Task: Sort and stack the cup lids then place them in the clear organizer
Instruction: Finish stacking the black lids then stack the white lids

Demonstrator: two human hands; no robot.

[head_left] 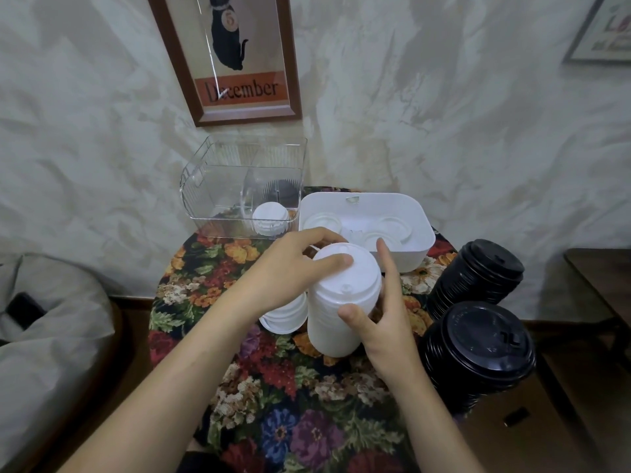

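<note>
The left hand (290, 268) curls its fingers over the top of the tall stack of white plastic cup lids (333, 332). The right hand (389, 322) clasps its side with the thumb, forefinger straight.

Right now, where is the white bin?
In the head view, the white bin sits at the back right of the table, just right of the clear organizer.

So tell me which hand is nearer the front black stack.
Right. The right hand grips the tall white stack, beside the front black stack; the left hand lies beyond, farther left.
</note>
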